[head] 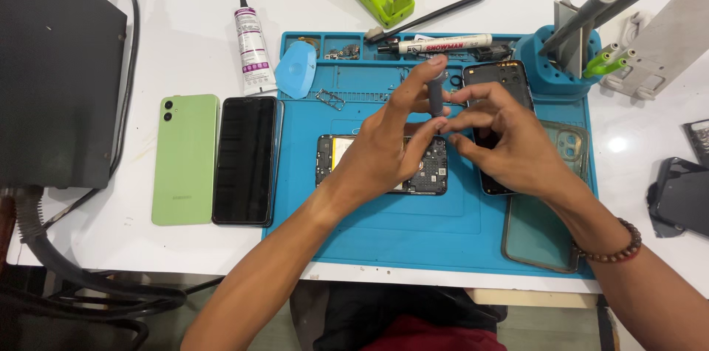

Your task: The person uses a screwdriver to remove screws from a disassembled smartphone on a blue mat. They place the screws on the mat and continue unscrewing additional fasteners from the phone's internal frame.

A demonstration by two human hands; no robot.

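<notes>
Right now our L hand (391,146) grips a grey screwdriver (437,93) upright over the opened phone (428,174) on the blue repair mat (413,225); R hand (509,148) pinches its lower end, fingers narrow. Green back cover (185,159) lies left of mat.

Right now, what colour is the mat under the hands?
Blue, the mat, seen best in the head view.

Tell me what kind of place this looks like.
Probably a phone repair bench: an opened phone with its circuit board showing lies on a blue work mat, beside a tool holder and a glue tube.
</notes>
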